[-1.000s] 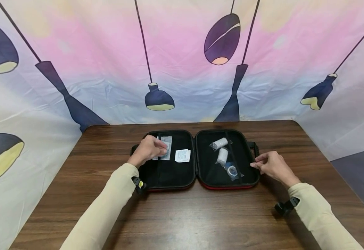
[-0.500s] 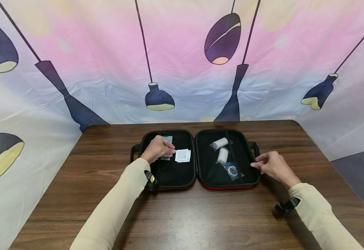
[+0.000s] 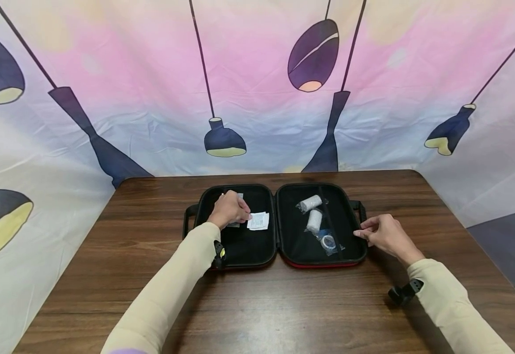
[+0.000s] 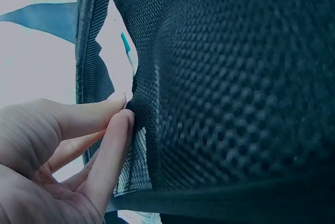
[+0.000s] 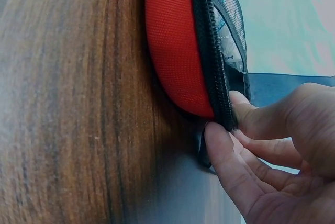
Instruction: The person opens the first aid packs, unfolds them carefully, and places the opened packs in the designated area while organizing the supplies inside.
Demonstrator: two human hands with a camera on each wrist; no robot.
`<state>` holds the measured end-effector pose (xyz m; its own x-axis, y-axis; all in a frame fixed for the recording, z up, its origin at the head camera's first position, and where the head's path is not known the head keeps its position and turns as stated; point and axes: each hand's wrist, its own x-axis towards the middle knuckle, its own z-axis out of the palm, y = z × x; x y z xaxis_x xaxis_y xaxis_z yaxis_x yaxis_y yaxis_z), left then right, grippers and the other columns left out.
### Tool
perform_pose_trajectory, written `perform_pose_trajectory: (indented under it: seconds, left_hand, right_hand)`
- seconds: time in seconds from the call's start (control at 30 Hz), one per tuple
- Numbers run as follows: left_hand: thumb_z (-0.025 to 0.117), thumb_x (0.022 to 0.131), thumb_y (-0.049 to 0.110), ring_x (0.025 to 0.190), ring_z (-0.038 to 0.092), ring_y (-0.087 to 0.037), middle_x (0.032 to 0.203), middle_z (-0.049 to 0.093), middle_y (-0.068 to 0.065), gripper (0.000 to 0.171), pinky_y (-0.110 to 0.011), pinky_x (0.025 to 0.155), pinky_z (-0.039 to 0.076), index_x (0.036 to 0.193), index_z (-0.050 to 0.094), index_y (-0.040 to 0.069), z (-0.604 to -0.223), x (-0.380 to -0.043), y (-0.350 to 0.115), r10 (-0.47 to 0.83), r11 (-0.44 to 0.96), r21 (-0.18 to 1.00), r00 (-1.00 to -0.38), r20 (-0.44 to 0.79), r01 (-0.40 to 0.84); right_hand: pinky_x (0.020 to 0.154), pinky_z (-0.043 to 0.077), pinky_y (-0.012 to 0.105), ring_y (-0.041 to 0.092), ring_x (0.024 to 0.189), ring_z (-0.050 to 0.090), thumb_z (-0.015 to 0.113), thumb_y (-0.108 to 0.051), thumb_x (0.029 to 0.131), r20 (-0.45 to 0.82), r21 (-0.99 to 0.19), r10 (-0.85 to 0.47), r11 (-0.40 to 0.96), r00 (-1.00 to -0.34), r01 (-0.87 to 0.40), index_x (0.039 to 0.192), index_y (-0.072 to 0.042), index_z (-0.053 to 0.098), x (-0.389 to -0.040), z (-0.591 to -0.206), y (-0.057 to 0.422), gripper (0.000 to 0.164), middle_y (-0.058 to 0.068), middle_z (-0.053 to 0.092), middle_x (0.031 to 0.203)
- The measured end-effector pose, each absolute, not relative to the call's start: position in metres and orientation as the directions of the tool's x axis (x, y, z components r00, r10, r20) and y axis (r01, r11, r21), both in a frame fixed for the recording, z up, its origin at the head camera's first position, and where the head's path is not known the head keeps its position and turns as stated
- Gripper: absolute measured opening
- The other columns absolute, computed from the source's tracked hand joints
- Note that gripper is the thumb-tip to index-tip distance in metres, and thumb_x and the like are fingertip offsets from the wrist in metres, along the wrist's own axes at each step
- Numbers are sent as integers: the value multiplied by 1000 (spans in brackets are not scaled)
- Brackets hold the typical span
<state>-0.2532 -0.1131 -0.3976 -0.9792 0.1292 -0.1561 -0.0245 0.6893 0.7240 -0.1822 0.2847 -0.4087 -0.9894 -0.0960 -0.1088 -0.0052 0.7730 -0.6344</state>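
Observation:
A black-lined case (image 3: 250, 253) with a red shell (image 5: 172, 46) lies unfolded on the wooden table. Over its left half, my left hand (image 3: 230, 210) pinches the edge of some small white printed packets (image 3: 259, 221) between thumb and fingers. In the left wrist view the white packet (image 4: 118, 51) stands against black mesh, its lower corner between the fingertips. A silvery packet (image 3: 233, 224) lies partly hidden beneath that hand. My right hand (image 3: 386, 235) pinches the zipped rim at the right half's outer side; in the right wrist view its thumb (image 5: 246, 116) lies on the inner side.
In the right half, two white rolls in clear wrap, an upper roll (image 3: 310, 203) and a lower roll (image 3: 314, 221), lie near a wrapped ring-shaped roll (image 3: 328, 242). Carry handles (image 3: 188, 216) stick out at both sides. A patterned cloth (image 3: 275, 108) hangs behind the table (image 3: 257, 305).
My left hand has moved right, from above the silvery packet to the white packets, and now pinches their edge. The right hand has stayed at the case rim.

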Motion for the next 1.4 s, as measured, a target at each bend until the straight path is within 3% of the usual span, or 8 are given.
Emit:
perform_pose_trajectory:
  seconds: [0.07, 0.1, 0.2, 0.3, 0.37, 0.87, 1.27, 1.4]
  left_hand:
    - [83, 82, 1, 66, 71, -19, 78, 74, -10, 7, -44, 107, 48, 83, 76, -1, -397, -254, -114, 136, 701, 713, -980, -148, -11]
    - [83, 82, 1, 65, 71, -19, 76, 73, -9, 7, -46, 108, 46, 82, 76, -1, -397, -253, -114, 137, 703, 711, -979, -149, -10]
    - [81, 84, 2, 65, 69, -18, 72, 72, -8, 6, -45, 104, 49, 80, 76, 0, -397, -253, -116, 137, 713, 701, -978, -159, -14]
    - [78, 86, 2, 68, 69, -18, 76, 72, -8, 5, -38, 73, 60, 82, 76, 0, -396, -252, -118, 142, 704, 709, -973, -180, -28]
    - [76, 88, 2, 71, 70, -19, 81, 72, -10, 6, -34, 70, 60, 83, 77, 0, -394, -252, -120, 156, 693, 721, -970, -185, -26]
    - [68, 93, -3, 99, 71, -32, 116, 65, -24, 16, -36, 84, 61, 108, 71, -8, -385, -249, -148, 150, 515, 850, -966, -212, -106]
    - [66, 96, 2, 89, 74, -23, 114, 69, -23, 17, -42, 88, 60, 109, 72, -7, -375, -232, -186, 46, 529, 838, -981, -188, -136]
    - [66, 95, 0, 84, 74, -19, 107, 72, -21, 16, -37, 83, 61, 108, 73, -7, -373, -224, -199, 19, 545, 825, -981, -193, -152]
  right_hand:
    - [73, 59, 49, 18, 65, 69, 75, -25, 94, -106, -634, -98, 774, -990, -8, 111, 13, 69, -182, -409, 284, 43, 14, 74, 89]
    - [74, 59, 49, 18, 65, 69, 75, -25, 94, -104, -632, -99, 775, -990, -11, 111, 13, 69, -183, -409, 284, 42, 14, 74, 88]
    - [73, 59, 49, 18, 65, 69, 75, -26, 94, -103, -632, -99, 775, -990, -12, 111, 13, 69, -183, -409, 283, 42, 13, 74, 88]
    - [72, 59, 48, 19, 65, 69, 75, -26, 94, -105, -633, -98, 774, -990, -9, 111, 12, 69, -184, -409, 283, 42, 14, 74, 88]
    - [71, 59, 47, 19, 65, 69, 75, -26, 94, -108, -635, -97, 773, -989, -6, 111, 12, 69, -184, -409, 283, 42, 14, 74, 88]
    - [72, 59, 48, 19, 66, 69, 75, -26, 95, -115, -634, -98, 773, -989, -4, 111, 13, 68, -183, -408, 284, 43, 15, 74, 89]
    - [72, 59, 48, 20, 67, 70, 74, -25, 95, -126, -634, -90, 773, -988, 10, 113, 13, 68, -181, -409, 284, 43, 17, 73, 91]
    - [72, 59, 48, 20, 67, 70, 74, -26, 95, -120, -636, -89, 772, -989, 8, 113, 14, 67, -180, -409, 285, 44, 15, 73, 90]
